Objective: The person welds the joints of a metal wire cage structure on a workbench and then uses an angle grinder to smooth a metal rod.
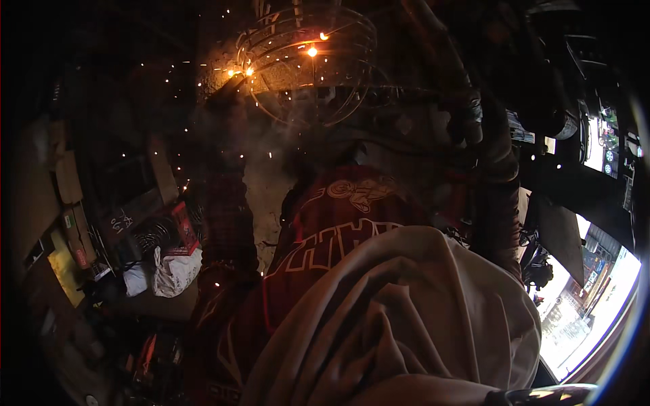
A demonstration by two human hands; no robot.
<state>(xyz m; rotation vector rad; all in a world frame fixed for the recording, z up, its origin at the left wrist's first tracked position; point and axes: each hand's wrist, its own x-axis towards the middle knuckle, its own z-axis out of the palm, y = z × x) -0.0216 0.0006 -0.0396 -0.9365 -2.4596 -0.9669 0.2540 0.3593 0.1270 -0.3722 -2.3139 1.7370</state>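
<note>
A round cage of bent metal rods (308, 64) is at the top of the head view, lit orange. Bright sparks (240, 72) fly at its left side, with two more glowing spots on its middle and upper part. My left arm in a dark red sleeve (229, 216) reaches up toward the sparks. My left hand (225, 98) is a dark shape just below them; its fingers, and anything in them, are lost in shadow. My right sleeve (497, 233) runs up the right side toward thick, dim tubular shapes (467, 111). The right hand cannot be made out there.
A pale cloth (406, 311) drapes over my front, across a red printed garment (338, 223). At left lie a white bag (177, 271), a red box (184, 227) and cardboard pieces (68, 179). Bright daylight enters through an opening (589, 298) at right. Smoke drifts below the cage.
</note>
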